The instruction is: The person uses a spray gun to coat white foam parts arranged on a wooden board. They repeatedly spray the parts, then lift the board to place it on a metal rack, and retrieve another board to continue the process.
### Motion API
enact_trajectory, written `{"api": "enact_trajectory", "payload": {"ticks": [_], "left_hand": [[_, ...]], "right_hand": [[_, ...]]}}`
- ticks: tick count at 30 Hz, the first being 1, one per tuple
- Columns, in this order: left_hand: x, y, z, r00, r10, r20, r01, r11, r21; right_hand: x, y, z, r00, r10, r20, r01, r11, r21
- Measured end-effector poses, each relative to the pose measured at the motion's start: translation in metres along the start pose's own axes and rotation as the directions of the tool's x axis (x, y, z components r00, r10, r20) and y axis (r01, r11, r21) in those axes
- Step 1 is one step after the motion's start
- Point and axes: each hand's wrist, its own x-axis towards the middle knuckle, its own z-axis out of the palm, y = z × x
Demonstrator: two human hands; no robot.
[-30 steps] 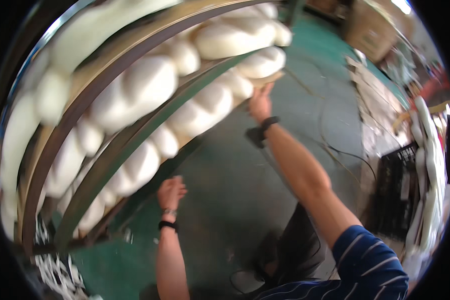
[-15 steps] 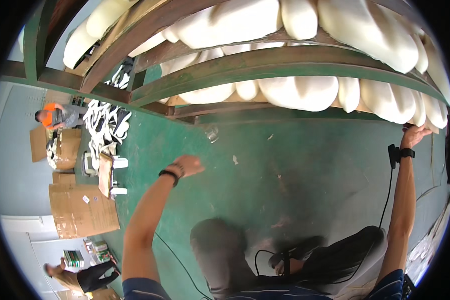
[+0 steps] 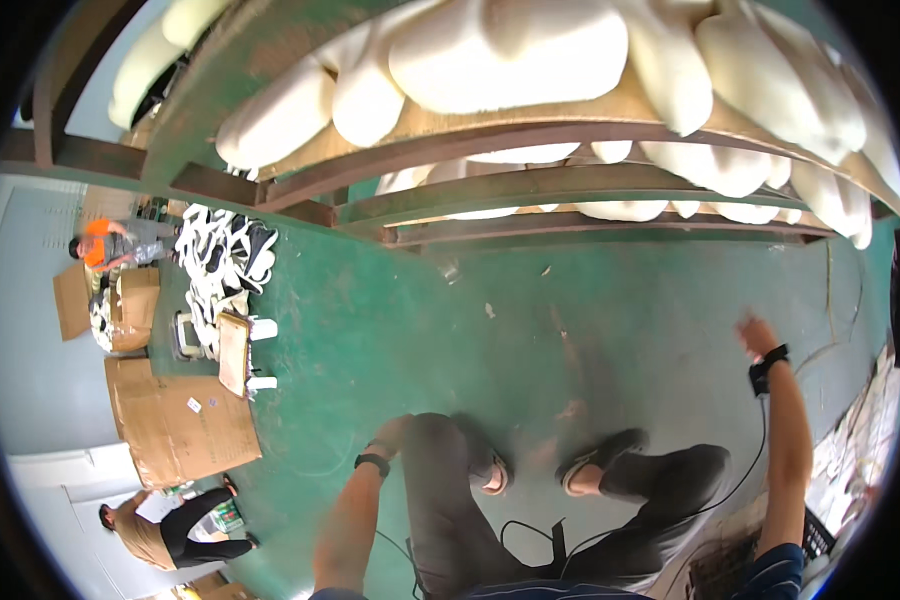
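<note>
Above my lap stands a green and brown rack [image 3: 570, 185] with wooden boards. Its tiers bear several smooth, rounded, cream-white moulded pieces [image 3: 510, 55]; their exact kind does not show. My left hand [image 3: 395, 432] rests at my left knee, blurred, its fingers mostly hidden. Out to the right, over the floor and apart from the rack, is my right hand [image 3: 758, 335]. It looks empty, with the fingers loosely apart, though motion softens them. A black band with a small device [image 3: 765, 372] and a cable sits on that wrist.
At the left a heap of white and black pieces [image 3: 220, 250] lies on the floor near a small stool [image 3: 235, 352]. Cardboard boxes [image 3: 185, 420] stand by the wall. Two other people are there, one in orange [image 3: 95, 245], one in tan [image 3: 142, 535]. A dark crate [image 3: 820, 535] is at lower right.
My right hand has left the rack's right end and come down toward me. My left hand has dropped to my knee. My view has shifted, showing more of the upper tier, and both feet.
</note>
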Motion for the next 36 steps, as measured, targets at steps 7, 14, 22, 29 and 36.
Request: {"api": "enact_trajectory", "payload": {"ticks": [7,14,22,29,36], "left_hand": [[-0.134,0.043,-0.046,0.996,-0.089,-0.023,0.091,0.993,0.079],[-0.262,0.189,-0.063,0.989,0.118,0.093,-0.138,0.96,0.245],[-0.385,0.342,-0.046,0.851,0.384,0.358,-0.255,0.898,-0.357],[-0.42,0.345,0.001,0.711,0.574,0.407,-0.558,0.812,-0.17],[-0.48,0.184,0.05,0.769,0.444,0.46,-0.403,0.895,-0.191]], "right_hand": [[-0.086,-0.238,-0.204,0.94,0.024,0.34,-0.284,0.61,0.74],[-0.238,-0.318,-0.37,0.792,0.3,0.532,-0.61,0.341,0.715],[-0.39,-0.374,-0.505,0.715,0.484,0.504,-0.523,-0.107,0.845],[-0.558,-0.479,-0.545,0.221,0.741,0.634,-0.419,-0.515,0.748],[-0.735,-0.739,-0.468,-0.113,0.322,0.94,-0.389,-0.885,0.257]]}}
